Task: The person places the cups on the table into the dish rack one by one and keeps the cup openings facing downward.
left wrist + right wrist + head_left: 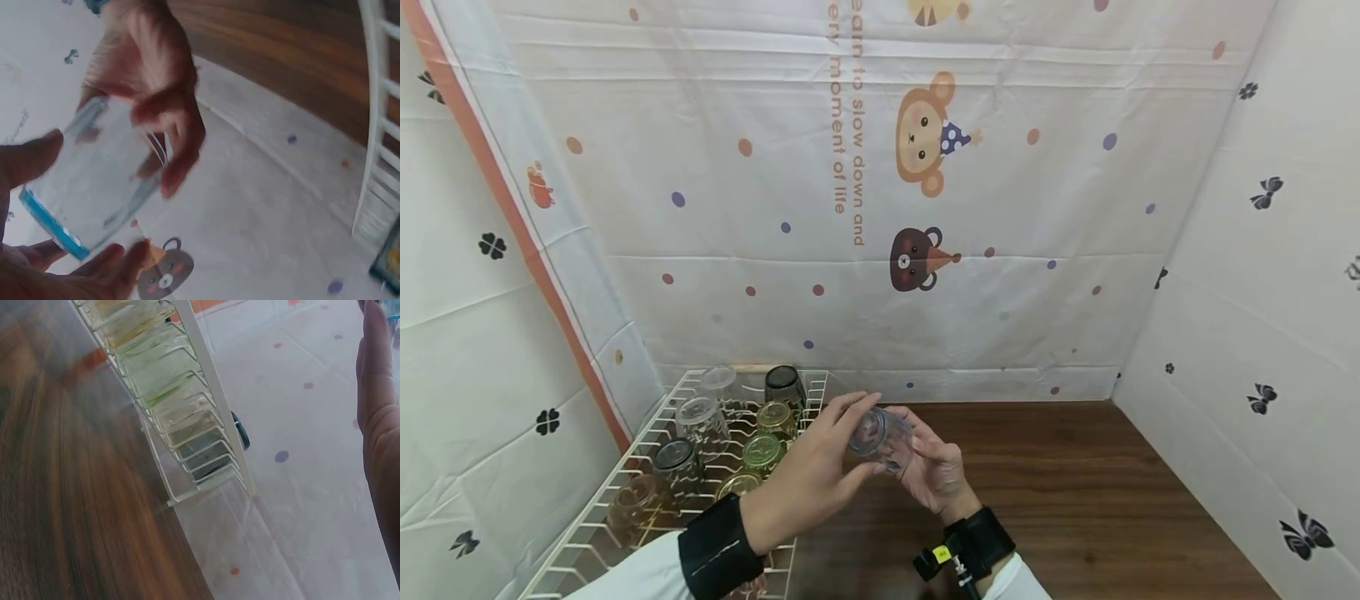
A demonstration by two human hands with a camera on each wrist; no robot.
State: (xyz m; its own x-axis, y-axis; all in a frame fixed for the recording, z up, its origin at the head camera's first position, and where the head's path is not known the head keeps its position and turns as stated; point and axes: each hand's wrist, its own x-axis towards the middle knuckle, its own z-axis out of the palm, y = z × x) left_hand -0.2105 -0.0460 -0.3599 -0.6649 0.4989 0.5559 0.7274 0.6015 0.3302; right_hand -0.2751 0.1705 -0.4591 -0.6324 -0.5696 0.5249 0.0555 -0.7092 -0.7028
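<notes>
A clear drinking glass (880,435) is held tilted between both hands, above the wooden table beside the wire rack. My left hand (831,454) grips it near its thick base, thumb on one side and fingers on the other. At the rim end, my right hand (936,467) holds the glass with curled fingers. In the left wrist view the glass (94,175) shows a bluish base toward the left hand (37,269), and the right hand (150,81) is at its other end. Only a sliver of the glass shows in the right wrist view.
To the left stands a white wire rack (597,508) with several upturned glasses: a green one (762,452), a dark one (785,385), clear ones (702,417) and an amber-pink one (638,504). A brown wooden table (1060,492) extends rightward. Printed white cloth (1000,317) hangs behind and at both sides.
</notes>
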